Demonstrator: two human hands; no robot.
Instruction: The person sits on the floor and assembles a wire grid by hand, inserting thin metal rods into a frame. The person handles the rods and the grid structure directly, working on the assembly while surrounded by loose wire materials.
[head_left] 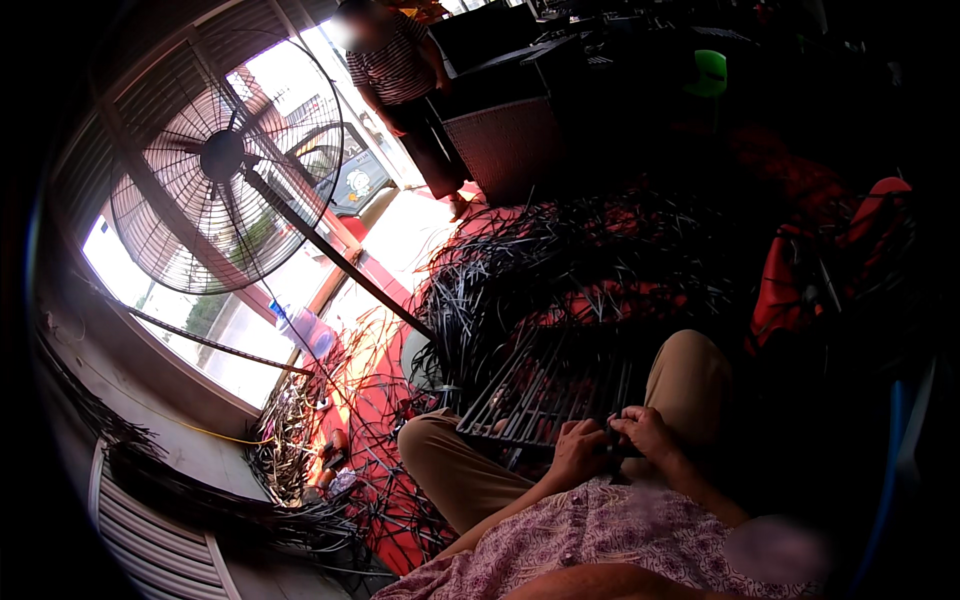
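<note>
The strips lie in near-parallel rows at lower centre, between the knees; the work appears partly complete, with loose ends splayed above. Left hand and right hand nearly meet there; shadow hides whether either grip holds a strip.

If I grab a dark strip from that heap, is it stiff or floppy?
Probably springy rather than limp: the heaped dark strips arch and stick out. Each is likely light, being so thin. Pulling one may drag others, since they cross and tangle.
</note>
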